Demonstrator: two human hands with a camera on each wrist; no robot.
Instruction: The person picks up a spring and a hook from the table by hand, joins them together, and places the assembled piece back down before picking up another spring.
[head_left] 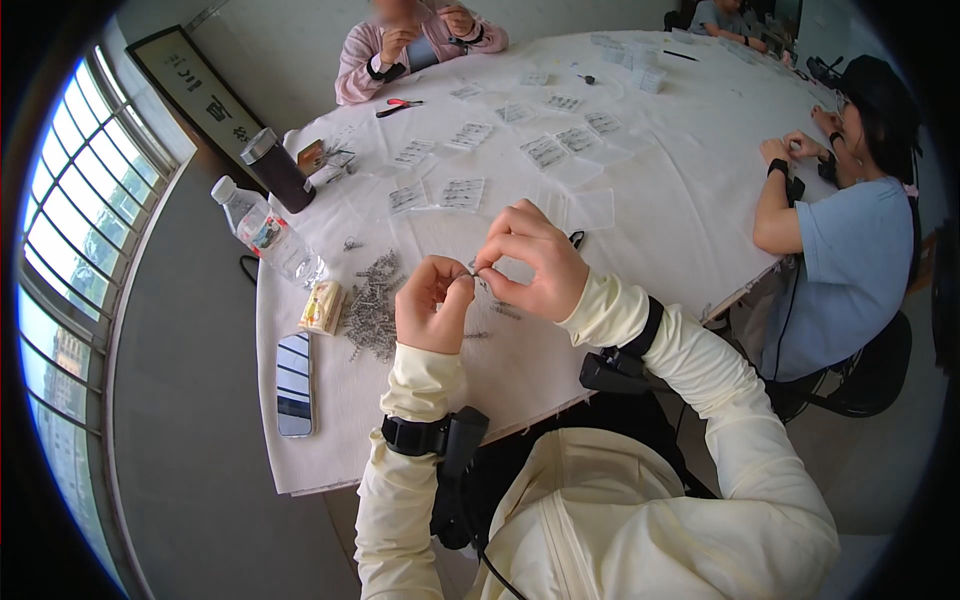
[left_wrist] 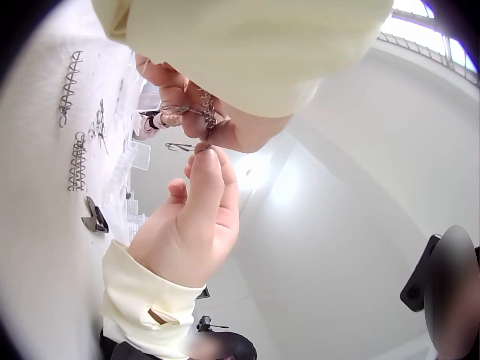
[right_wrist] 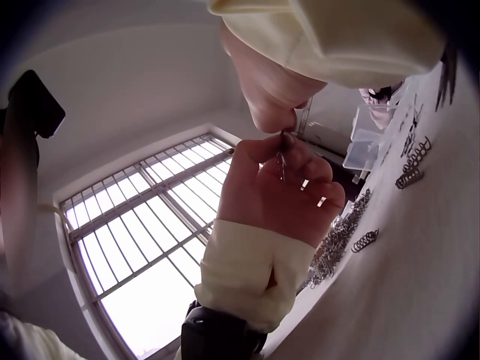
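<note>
My left hand [head_left: 430,308] pinches a small metal coil spring [left_wrist: 208,111] between thumb and fingers, over the near part of the table. Fingertip to fingertip with it, my right hand [head_left: 538,268] pinches a thin dark metal piece [left_wrist: 180,147]; its far end is hard to make out. In the right wrist view the left hand [right_wrist: 277,187] has the spring along its curled fingers. A heap of loose springs [head_left: 372,312] lies left of the hands, and several single springs [left_wrist: 77,161] lie on the cloth.
Left of the heap are a soft packet [head_left: 321,307], a phone [head_left: 295,385], a water bottle [head_left: 268,232] and a dark flask [head_left: 280,172]. Beyond the hands lie clear boxes [head_left: 462,193] with small pieces and red-handled pliers [head_left: 399,107]. People sit across and at the right.
</note>
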